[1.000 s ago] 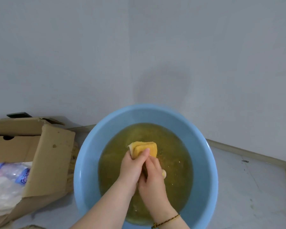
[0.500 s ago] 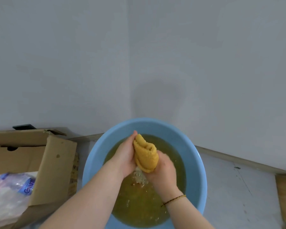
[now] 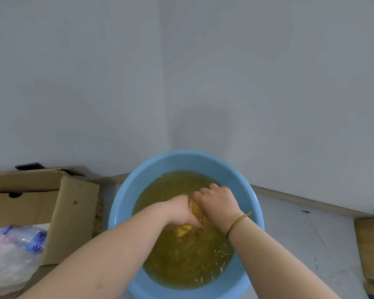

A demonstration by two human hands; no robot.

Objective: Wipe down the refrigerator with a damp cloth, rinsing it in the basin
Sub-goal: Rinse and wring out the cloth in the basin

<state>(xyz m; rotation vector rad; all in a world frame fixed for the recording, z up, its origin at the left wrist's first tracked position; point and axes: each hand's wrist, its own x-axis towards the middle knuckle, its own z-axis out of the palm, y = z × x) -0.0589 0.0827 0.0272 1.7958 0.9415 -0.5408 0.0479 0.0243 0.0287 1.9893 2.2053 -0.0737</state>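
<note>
Two hands wring a yellow cloth (image 3: 183,230) over a round blue basin (image 3: 121,203) that stands on a grey floor (image 3: 300,238) in the corner of a pale wall (image 3: 181,72). The left hand (image 3: 180,210) grips the near part of the cloth, its fingers (image 3: 195,223) curled tightly round it. The right hand (image 3: 219,201) grips the far part, knuckles up, its fingers (image 3: 203,191) wrapped over the fabric. The two hands touch at the middle of the basin.

Only two small parts of the cloth show: a strip between the hands and a bunched end below the left fingers, just above the water (image 3: 192,268). The water is murky yellow-green and rippled, with small bubbles and splashes on its surface, and it fills much of the basin. A thin braided bracelet (image 3: 238,223) circles the right wrist.

To the left of the basin, just beside its wall, stands an open cardboard box (image 3: 73,221). A clear plastic bag (image 3: 7,262) lies in the box; a blue label (image 3: 38,244) shows on something within it. At the right edge of the view sits a tan box-like object (image 3: 372,249), too cropped to identify.
</note>
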